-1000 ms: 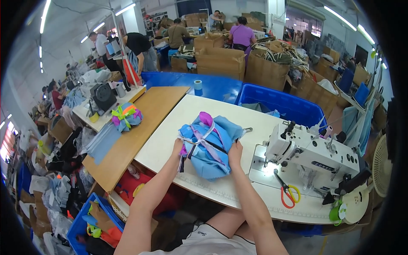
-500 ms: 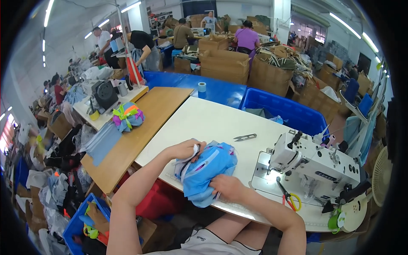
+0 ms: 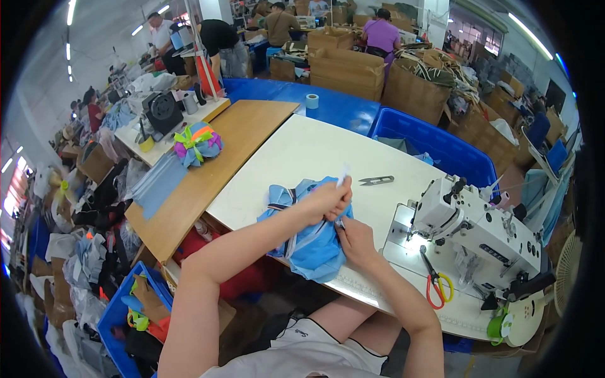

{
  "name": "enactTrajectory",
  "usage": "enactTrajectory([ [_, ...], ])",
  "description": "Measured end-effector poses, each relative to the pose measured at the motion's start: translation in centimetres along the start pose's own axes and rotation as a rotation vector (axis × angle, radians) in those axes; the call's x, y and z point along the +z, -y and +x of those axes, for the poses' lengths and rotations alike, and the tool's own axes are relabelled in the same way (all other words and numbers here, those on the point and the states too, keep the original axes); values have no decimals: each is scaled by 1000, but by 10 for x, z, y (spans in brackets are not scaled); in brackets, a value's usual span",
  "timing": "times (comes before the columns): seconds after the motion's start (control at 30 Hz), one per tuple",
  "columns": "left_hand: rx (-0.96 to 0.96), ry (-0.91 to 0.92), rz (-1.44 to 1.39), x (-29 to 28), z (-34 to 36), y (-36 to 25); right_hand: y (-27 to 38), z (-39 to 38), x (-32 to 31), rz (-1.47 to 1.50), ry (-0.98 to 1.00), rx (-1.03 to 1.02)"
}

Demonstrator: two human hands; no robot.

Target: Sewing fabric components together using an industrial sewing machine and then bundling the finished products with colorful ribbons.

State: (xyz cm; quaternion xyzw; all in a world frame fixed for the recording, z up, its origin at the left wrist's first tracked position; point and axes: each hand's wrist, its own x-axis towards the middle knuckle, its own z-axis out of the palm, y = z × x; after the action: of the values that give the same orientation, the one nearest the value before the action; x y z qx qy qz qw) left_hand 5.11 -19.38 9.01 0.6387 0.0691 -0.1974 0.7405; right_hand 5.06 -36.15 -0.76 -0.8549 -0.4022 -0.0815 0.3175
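Note:
A bunched light-blue fabric piece (image 3: 318, 255) with dark and white trim lies at the front edge of the white sewing table. My left hand (image 3: 329, 200) is closed above its right part, and a small blurred white strip (image 3: 344, 174) sticks up out of the fist. Close beside it, my right hand (image 3: 358, 241) pinches the right edge of the blue fabric between thumb and fingers. What lies between the two hands is partly hidden by the fingers. Thread snips (image 3: 376, 180) rest on the tabletop just beyond my hands.
A white sewing machine (image 3: 476, 227) stands at right, with red-and-yellow scissors (image 3: 435, 280) before it. Behind the table is a blue bin (image 3: 441, 142). On the wooden board (image 3: 246, 157) at left sits a colourful fabric bundle (image 3: 198, 143). Another blue bin (image 3: 120, 334) stands lower left.
My left hand has moved right and up across the fabric with the white strip. My right hand has shifted right and up to the fabric's edge. The fabric lies flatter, and the view has tilted.

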Motion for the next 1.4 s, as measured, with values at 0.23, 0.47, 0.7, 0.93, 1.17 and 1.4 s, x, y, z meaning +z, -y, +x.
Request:
enactTrajectory([
  [0.23, 201, -185, 308, 4, 20, 61, 3, 6, 4, 497, -570, 297],
  [0.47, 282, -64, 781, -2, 23, 66, 17, 2, -43, 28, -477, -37],
  [0.7, 324, 203, 698, 1, 2, 49, 28, 18, -63, 2, -245, -151],
  [0.93, 316, 71, 795, -12, 16, 71, 11, 12, -78, 368, -71, -50],
  [1.17, 314, 122, 665, -4, 9, 60, -13, -9, -80, 549, -4, 131],
  [1.4, 367, 27, 642, 8, 1, 55, -15, -13, -50, 482, -115, 367],
])
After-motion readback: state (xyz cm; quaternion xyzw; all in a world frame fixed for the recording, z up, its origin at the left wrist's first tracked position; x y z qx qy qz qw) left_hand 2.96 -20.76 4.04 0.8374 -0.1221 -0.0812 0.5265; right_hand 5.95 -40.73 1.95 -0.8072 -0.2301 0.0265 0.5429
